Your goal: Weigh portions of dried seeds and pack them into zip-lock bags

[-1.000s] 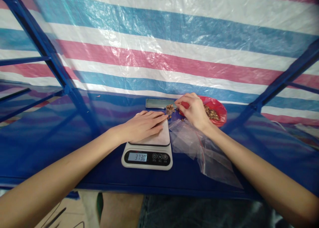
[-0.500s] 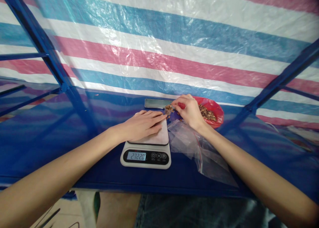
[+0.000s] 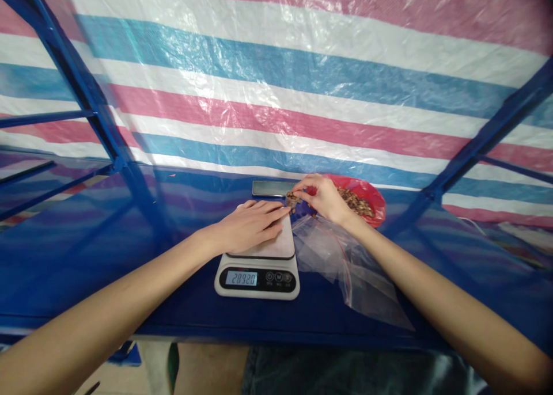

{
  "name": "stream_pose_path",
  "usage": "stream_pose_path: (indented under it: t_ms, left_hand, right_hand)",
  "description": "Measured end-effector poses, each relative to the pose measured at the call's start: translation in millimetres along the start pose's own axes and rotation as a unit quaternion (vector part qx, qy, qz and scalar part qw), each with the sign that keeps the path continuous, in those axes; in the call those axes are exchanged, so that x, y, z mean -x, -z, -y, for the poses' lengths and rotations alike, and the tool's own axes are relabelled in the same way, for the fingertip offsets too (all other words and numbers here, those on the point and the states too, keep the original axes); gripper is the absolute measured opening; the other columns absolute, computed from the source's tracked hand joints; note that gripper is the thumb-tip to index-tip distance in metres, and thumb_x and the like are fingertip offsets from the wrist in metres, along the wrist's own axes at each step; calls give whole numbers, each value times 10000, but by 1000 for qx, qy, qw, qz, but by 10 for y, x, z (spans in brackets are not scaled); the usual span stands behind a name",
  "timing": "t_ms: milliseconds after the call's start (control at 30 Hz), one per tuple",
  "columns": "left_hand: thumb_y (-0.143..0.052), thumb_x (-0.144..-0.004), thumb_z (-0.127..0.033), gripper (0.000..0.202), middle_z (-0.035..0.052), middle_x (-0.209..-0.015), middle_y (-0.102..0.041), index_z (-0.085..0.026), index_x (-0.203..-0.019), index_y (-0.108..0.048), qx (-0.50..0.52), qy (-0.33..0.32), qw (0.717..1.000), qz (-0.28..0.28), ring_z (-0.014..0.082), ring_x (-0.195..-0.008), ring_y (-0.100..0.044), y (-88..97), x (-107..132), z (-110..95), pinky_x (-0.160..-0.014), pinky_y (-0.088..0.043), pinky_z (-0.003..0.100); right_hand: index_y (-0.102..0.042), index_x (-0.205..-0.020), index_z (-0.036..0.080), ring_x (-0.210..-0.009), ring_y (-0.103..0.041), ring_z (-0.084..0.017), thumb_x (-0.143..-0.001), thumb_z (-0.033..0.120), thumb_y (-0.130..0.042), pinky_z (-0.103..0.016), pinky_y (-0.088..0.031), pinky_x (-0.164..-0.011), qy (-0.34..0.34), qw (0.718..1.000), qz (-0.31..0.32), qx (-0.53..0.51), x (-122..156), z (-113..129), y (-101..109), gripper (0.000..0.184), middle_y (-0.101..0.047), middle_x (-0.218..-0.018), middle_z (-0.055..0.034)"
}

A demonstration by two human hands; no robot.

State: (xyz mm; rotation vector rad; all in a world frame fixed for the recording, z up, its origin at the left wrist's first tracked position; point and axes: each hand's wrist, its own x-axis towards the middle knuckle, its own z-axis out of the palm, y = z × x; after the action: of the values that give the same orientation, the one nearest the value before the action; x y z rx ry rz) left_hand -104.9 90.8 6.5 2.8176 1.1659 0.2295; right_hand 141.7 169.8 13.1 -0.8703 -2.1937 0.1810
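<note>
My left hand [image 3: 254, 227] lies flat, fingers stretched out, on the plate of a white kitchen scale [image 3: 259, 288]. Its lit display reads about 2898.0. Just past my left fingertips is a small clear container [image 3: 291, 199] filled with brown pieces that look like dried bits or seeds. My right hand [image 3: 322, 196] has thumb and fingers pinched together at the container's right edge; what lies between them is too small to tell. Behind that hand sits a red plastic bag [image 3: 375, 202], open, holding many more brown pieces [image 3: 355, 201].
Clear zip bags [image 3: 337, 251] lie right of the scale, under my right forearm. A phone-like dark flat device [image 3: 272, 188] rests at the back. Blue metal frame bars [image 3: 106, 136] rise on both sides, before a striped plastic sheet [image 3: 276, 113]. A few brown crumbs lie near the container.
The display has gone from about 2722.0 to about 2898.0. My right fingertips have shifted slightly closer over the small container. My left hand stays on the plate; the camera view has tilted a little.
</note>
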Motion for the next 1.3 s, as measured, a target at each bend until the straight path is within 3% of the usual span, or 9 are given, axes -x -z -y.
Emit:
stream_pose_path:
  t_ms: [367, 533, 633, 733, 833, 1000, 1133, 1300]
  left_hand:
    - [-257, -1103, -480, 543, 34, -1684, -379, -304, -1604, -372, 1, 0, 1000, -2, 266, -1480, -425, 11, 1, 6, -1170, -331, 446]
    - [-291, -1097, -486, 539, 28, -1682, -385, -319, -1603, -376, 21, 15, 1000, 9, 262, -1505, -405, 68, 8, -36, -1202, -309, 451]
    - [-279, -1097, -502, 548, 26, -1674, -398, -323, -1607, -367, 30, 24, 999, 7, 258, -1509, -404, 96, 17, -54, -1210, -306, 450]
    - [-297, -1094, -498, 547, 25, -1674, -398, -321, -1606, -370, 36, 27, 999, 10, 260, -1509, -405, 103, 18, -54, -1211, -309, 459]
    - [-331, -1087, -488, 550, 42, -1667, -409, -300, -1601, -384, 39, 31, 999, 6, 269, -1499, -416, 93, 12, -45, -1206, -320, 478]
    - [-359, -1083, -495, 544, 47, -1654, -431, -292, -1584, -415, 51, 30, 998, -5, 266, -1489, -431, 85, 13, -35, -1200, -338, 469]
    - [-368, -1082, -484, 536, 55, -1648, -440, -289, -1578, -425, 50, 24, 998, -7, 267, -1483, -440, 87, 11, -29, -1189, -354, 466]
    - [-375, -1083, -488, 524, 46, -1636, -458, -313, -1574, -429, 53, 17, 998, -16, 261, -1470, -456, 76, 11, -14, -1188, -350, 464]
  right_hand:
    - [-797, -848, 198, -856, -678, -223, -842, 155, -809, -370, -487, -866, 1, 1000, 1, 8, -111, 40, -72, 45, -774, -867, -45]
    - [-802, -954, 194, -926, -675, -240, -889, 203, -785, -372, -487, -891, 2, 999, -29, 37, -38, 81, 34, 68, -780, -957, -68]
    - [-797, -941, 178, -837, -678, -215, -936, 171, -719, -342, -491, -822, -16, 997, -47, 59, 77, 162, 126, 78, -775, -916, -67]
    - [-797, -907, 186, -720, -673, -183, -940, 169, -715, -305, -482, -709, -36, 996, 36, 71, 215, 235, 153, 90, -766, -838, -38]
    - [-799, -966, 218, -790, -709, -202, -932, 228, -748, -308, -494, -721, -18, 988, 109, 103, 309, 263, 99, 62, -784, -906, -39]
    - [-783, -1141, 247, -917, -722, -245, -957, 285, -725, -325, -513, -758, 7, 981, 133, 141, 341, 261, -2, 196, -767, -1070, -76]
    - [-780, -1191, 246, -933, -706, -233, -1004, 229, -639, -318, -507, -778, 14, 984, 135, 120, 349, 277, -33, 235, -748, -1100, -87]
    - [-812, -992, 198, -857, -666, -212, -1021, 163, -560, -310, -488, -763, 24, 980, 144, 135, 339, 317, -89, 256, -714, -969, -83]
